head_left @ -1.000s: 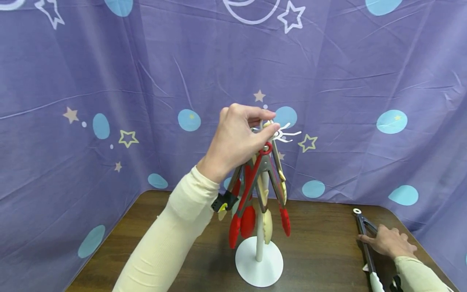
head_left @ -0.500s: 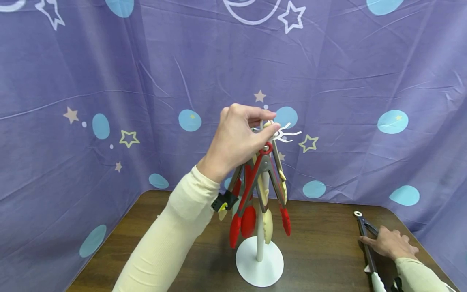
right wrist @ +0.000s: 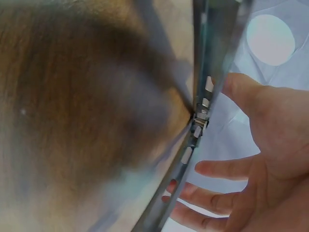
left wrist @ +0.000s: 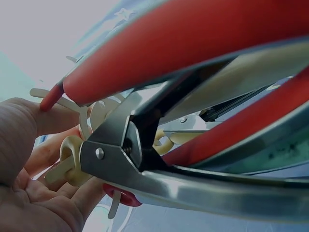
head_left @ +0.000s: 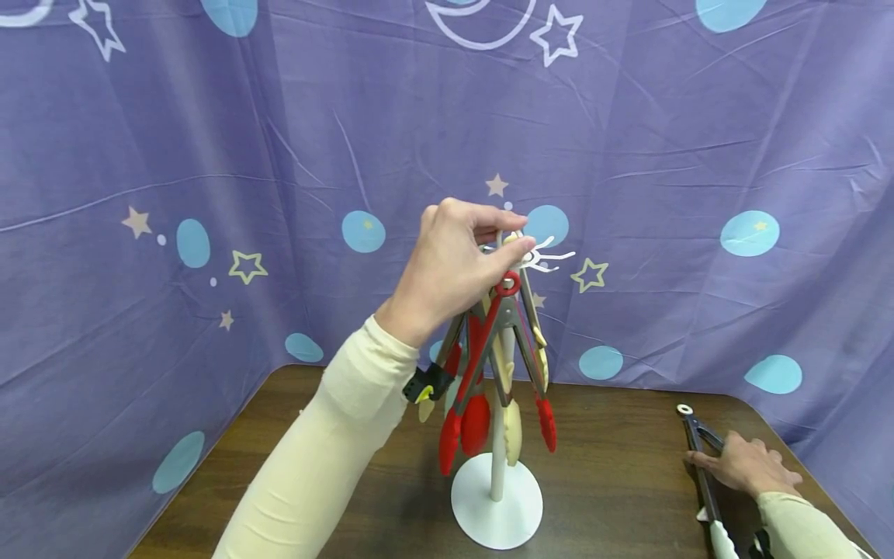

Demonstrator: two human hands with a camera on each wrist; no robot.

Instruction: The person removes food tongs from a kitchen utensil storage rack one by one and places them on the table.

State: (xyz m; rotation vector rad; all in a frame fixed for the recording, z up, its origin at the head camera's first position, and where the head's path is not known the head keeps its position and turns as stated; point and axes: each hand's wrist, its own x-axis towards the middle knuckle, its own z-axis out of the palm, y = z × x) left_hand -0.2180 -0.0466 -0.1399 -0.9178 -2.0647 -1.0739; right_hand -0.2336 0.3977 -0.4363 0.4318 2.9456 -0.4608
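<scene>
In the head view my left hand (head_left: 454, 264) holds the top of a white rotating hook stand (head_left: 498, 435), thumb and forefinger around its upper end. Red tongs (head_left: 469, 380) and cream tongs (head_left: 513, 431) hang from the hooks; the left wrist view shows a steel pivot and a cream ring (left wrist: 73, 162) close to the palm. At the table's right side, my right hand (head_left: 754, 466) rests on a pair of black-handled tongs (head_left: 701, 473) with pale tips. Its thumb touches one arm and its extended fingers touch the other, as the right wrist view shows.
The stand's round white base (head_left: 482, 528) is on a brown wooden table (head_left: 601, 466). Bare white hooks (head_left: 559, 256) jut out on the stand's right. A purple patterned cloth (head_left: 628, 140) hangs behind the table and along its sides.
</scene>
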